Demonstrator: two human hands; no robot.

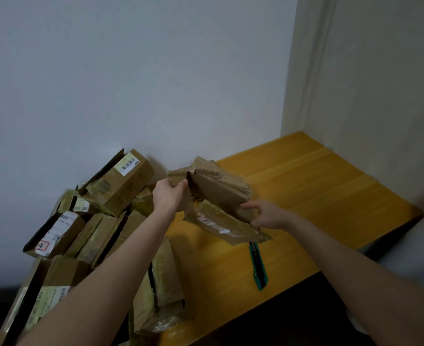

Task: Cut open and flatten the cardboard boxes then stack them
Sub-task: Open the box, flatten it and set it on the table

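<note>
Aloft, left hand (167, 196) pinching cardboard box (218, 191), right hand (265, 214) gripping it

We see a plain brown cardboard box (220, 193), its lower panel glossy with yellow-green tape (222, 217) and a small white label (206, 221). The pile of boxes (86, 221) shares that brown and yellow-green — its white labels (128, 164) carry black barcodes, one a red-outlined mark (42, 245). The table (318, 191) is orange-yellow with long grain bands. The knife (258, 268) is teal and black, the wall (156, 71) pale grey-white.
</note>
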